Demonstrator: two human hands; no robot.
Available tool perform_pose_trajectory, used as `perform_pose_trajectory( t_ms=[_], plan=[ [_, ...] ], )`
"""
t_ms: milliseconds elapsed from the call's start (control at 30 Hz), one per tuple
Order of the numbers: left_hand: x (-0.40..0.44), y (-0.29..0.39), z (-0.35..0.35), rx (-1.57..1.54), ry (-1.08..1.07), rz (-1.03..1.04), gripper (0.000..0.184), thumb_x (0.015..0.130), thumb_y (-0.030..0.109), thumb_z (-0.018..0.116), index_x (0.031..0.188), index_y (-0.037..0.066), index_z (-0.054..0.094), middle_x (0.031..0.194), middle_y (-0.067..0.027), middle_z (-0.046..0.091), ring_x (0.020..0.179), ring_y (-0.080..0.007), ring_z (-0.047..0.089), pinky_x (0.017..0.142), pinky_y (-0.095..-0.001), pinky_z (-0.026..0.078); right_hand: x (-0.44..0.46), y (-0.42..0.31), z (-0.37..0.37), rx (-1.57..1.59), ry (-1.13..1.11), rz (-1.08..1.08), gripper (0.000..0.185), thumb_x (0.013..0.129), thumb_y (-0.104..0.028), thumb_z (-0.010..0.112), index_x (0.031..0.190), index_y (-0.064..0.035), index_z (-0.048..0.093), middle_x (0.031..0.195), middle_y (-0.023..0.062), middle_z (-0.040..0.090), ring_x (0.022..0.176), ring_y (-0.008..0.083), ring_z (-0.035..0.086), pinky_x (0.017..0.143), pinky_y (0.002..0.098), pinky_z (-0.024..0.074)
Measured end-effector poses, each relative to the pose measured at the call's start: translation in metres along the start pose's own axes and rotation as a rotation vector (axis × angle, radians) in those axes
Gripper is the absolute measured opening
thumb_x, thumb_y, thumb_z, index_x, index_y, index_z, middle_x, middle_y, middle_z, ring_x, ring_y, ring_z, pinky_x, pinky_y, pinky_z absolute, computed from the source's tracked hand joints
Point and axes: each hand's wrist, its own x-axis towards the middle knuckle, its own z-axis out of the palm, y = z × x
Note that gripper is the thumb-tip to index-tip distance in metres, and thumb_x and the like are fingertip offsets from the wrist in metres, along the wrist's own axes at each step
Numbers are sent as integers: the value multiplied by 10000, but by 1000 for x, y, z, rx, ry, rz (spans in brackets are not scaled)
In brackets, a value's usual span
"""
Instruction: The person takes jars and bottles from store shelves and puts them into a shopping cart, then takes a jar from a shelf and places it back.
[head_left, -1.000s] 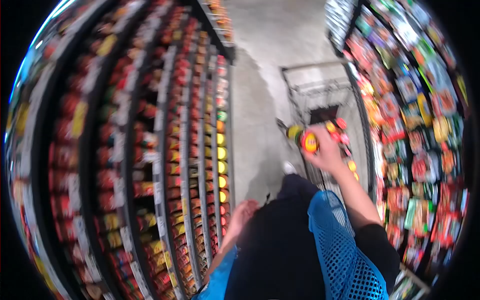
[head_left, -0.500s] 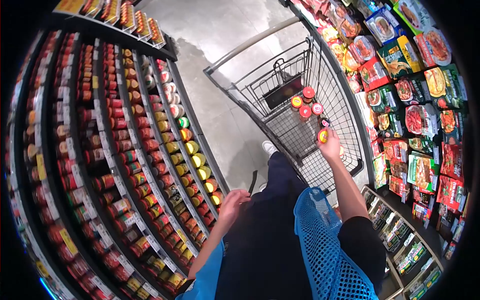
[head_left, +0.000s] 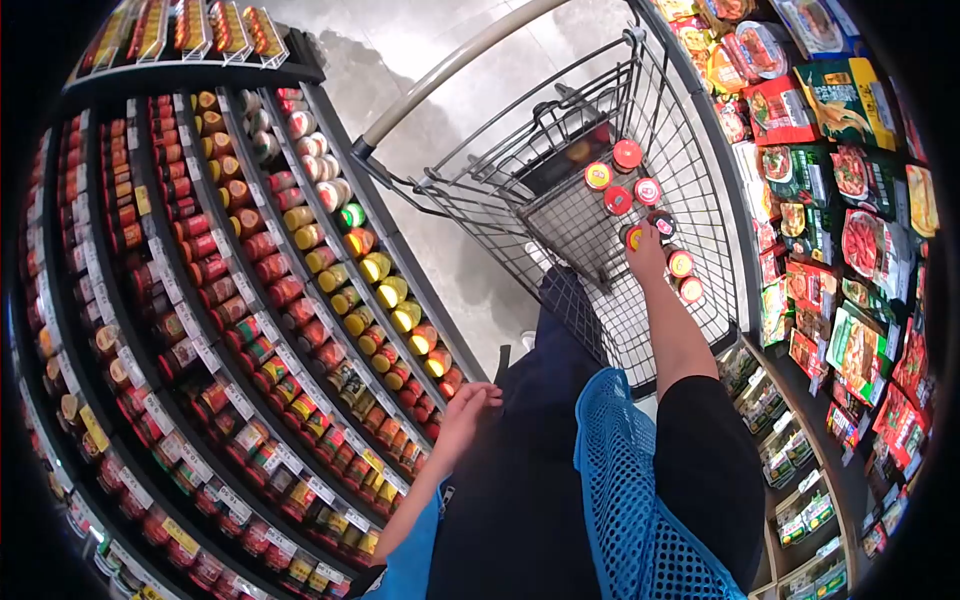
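Inside the wire shopping cart (head_left: 455, 165), my right hand (head_left: 647, 262) is closed around a jar with a yellow-and-red lid (head_left: 632, 237). Close beyond it stand several lidded jars, among them a red-lidded jar (head_left: 618, 200), a jar with a red-and-white lid (head_left: 647, 191) and a dark-lidded jar (head_left: 660, 222). Two more jars, one with an orange-red lid (head_left: 690, 289), are to the right of my wrist. My left hand (head_left: 468, 412) hangs low by my dark trousers with its fingers curled. A dark strap (head_left: 503, 366) meets its fingertips; whether they grip it I cannot tell.
Shelves of jars (head_left: 290, 290) with price tags line the left side. Bagged foods (head_left: 860, 240) hang along the right, above a wooden rack of small packs (head_left: 805, 515). A blue mesh vest (head_left: 640, 480) hangs in front of my body. Grey floor (head_left: 440, 260) lies between shelves and cart.
My right hand has moved farther into the cart with its jar, which now sits lower among the others. The view has shifted, and jars beside my right wrist now show more fully.
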Motion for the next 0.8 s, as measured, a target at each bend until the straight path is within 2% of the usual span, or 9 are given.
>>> perform_pose_trajectory(
  t_ms=[300, 433, 567, 600, 700, 733, 800],
  plan=[
    [0, -9, 2, -38, 14, -18, 245, 1029, 165, 463, 1178, -1, 565, 1123, -81, 632, 1009, -140, 605, 929, -274, 470, 9, 2, 5, -96, -71, -69, 581, 765, -94, 657, 1291, -118, 409, 1278, 150, 475, 1000, 413, 609, 782, 494, 517],
    [-1, -6, 6, -59, 14, -13, 243, 1028, 151, 458, 1177, -11, 562, 1116, -92, 633, 1010, -144, 605, 934, -276, 466, 14, 4, 6, -190, -146, -67, 562, 786, -85, 635, 1295, -104, 397, 1294, 138, 467, 926, 423, 638, 741, 509, 528],
    [7, -6, 10, -20, -31, -7, 246, 1028, 152, 453, 1178, -12, 559, 1114, -95, 629, 1016, -148, 601, 936, -275, 458, 15, 4, 0, -288, -199, -82, 562, 779, -81, 661, 1277, -107, 403, 1220, 165, 474, 899, 405, 656, 716, 498, 541],
    [9, -6, 12, -10, -35, -8, 248, 1028, 153, 452, 1179, -11, 558, 1115, -95, 628, 1018, -148, 599, 937, -274, 456, 15, 1, -4, -332, -235, -61, 573, 776, -112, 691, 1274, -107, 406, 1186, 168, 475, 900, 387, 664, 711, 485, 547],
    [10, -4, 15, -10, -41, -11, 243, 1028, 135, 441, 1170, -25, 557, 1150, -132, 618, 1068, -231, 602, 978, -339, 449, 15, -12, -19, -389, -298, -44, 596, 769, -163, 724, 1273, -100, 412, 1232, 174, 461, 907, 382, 667, 709, 484, 550],
    [10, -3, 16, -19, -38, -13, 243, 1027, 135, 442, 1169, -26, 557, 1149, -133, 618, 1066, -230, 602, 977, -337, 449, 14, -20, -28, -407, -295, -52, 554, 797, -255, 712, 1252, -80, 450, 1237, 193, 483, 913, 382, 667, 718, 488, 552],
    [9, -3, 16, -35, -30, -22, 244, 1027, 136, 444, 1167, -29, 557, 1148, -136, 618, 1064, -228, 601, 975, -334, 449, 20, -35, -35, -451, -264, 35, 515, 822, -303, 682, 1227, -58, 477, 1206, 203, 517, 911, 383, 667, 727, 487, 553]
  ],
)
